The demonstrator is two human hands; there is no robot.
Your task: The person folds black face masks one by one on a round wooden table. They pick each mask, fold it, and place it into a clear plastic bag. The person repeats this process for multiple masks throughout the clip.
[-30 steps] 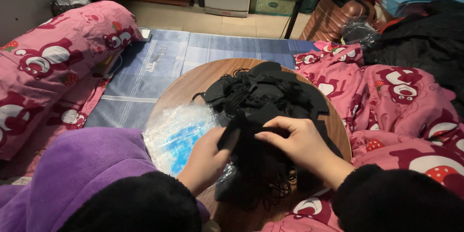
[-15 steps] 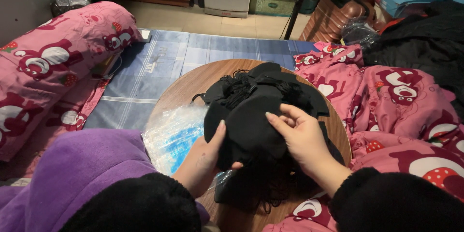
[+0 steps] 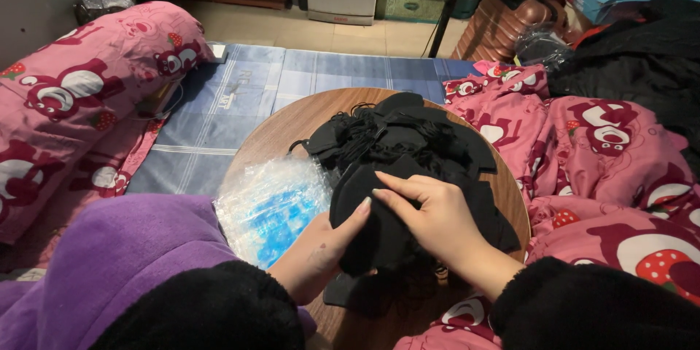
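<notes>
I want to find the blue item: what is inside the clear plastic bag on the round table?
Something light blue shows through the clear plastic bag. The crinkled plastic blurs its shape, and the purple sleeve covers the bag's near edge.
</notes>
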